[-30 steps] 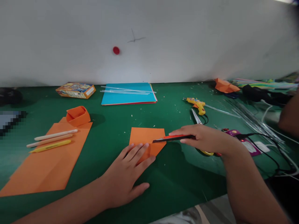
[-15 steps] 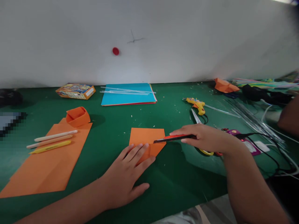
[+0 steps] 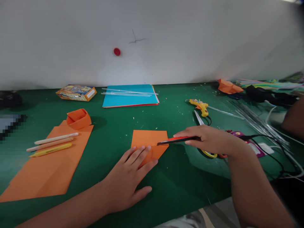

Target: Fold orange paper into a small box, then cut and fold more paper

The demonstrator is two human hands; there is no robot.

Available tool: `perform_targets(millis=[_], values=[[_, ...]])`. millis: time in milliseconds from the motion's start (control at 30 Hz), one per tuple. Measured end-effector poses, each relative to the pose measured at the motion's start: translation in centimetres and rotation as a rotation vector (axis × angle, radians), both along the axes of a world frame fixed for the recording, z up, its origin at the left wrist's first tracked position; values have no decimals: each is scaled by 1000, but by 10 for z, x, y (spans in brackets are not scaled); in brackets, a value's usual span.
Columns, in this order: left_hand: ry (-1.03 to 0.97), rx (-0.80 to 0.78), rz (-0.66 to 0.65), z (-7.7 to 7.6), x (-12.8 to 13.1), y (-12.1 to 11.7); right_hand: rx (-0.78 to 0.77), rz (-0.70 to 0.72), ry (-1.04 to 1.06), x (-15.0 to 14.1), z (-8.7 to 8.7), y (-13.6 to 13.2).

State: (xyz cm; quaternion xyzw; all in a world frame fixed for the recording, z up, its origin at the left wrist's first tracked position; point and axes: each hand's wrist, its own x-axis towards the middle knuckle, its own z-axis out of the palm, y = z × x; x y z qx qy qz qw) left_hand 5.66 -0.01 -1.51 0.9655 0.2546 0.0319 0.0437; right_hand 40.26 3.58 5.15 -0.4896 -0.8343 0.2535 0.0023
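A small piece of orange paper (image 3: 149, 137) lies on the green table in front of me. My left hand (image 3: 133, 172) rests flat on its lower left part, fingers stretched out, hiding that corner. In my right hand (image 3: 204, 139) is a red and black utility knife (image 3: 181, 140), held nearly level. The knife's tip lies over the right part of the paper, by its fold or edge. Just beyond and partly beneath the right hand are scissors (image 3: 199, 117) with yellow handles.
Larger orange sheets (image 3: 52, 171) at left carry pens (image 3: 51, 149) and a folded orange paper piece (image 3: 79, 119). Behind are a small box (image 3: 76, 92) and blue paper (image 3: 128, 99) with clear sticks. At right lie a yellow glue gun (image 3: 199, 107), glue sticks (image 3: 261, 123) and cables; another person's arm (image 3: 294, 117) shows.
The utility knife in my right hand has shifted very slightly to the right over the paper. My left hand stays in place.
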Motion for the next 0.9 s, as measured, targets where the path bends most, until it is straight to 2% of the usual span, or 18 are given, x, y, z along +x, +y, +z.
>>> perform_targets(millis=[900], values=[[-14, -23, 14, -3, -1, 0, -41, -32, 16, 6, 1, 0]])
